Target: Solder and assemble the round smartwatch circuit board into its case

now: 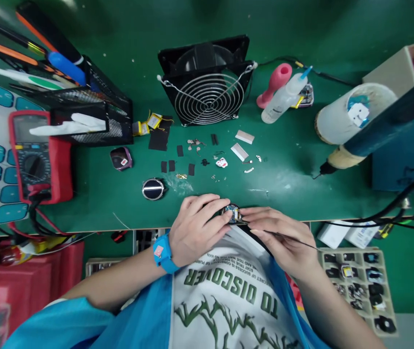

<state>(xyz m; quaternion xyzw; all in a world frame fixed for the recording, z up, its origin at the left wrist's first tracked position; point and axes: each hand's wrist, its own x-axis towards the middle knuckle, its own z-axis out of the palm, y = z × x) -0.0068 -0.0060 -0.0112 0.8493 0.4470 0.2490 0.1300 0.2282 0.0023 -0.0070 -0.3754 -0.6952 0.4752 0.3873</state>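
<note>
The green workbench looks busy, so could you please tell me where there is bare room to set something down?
Bare workbench lies between the multimeter and the purple watch, and, lightly specked, between the small white pieces and the soldering iron. It is crowded with small parts before the fan.

- White printed shirt [236, 283], at the near side: large green capitals "TO DISCOVER", upside down in this view.
- Same shirt, small dark lines beside the capitals, partly cut off by folds: "SUCCESS IS CONSTANCY OF", "STAY TRUE TO" and "AND TIDE WAIT".
- Red-edged multimeter with a grey face [32, 145], at left: dial markings too small to read.
- White rectangular box with dark print [362, 236], at near right: print unreadable.
</note>
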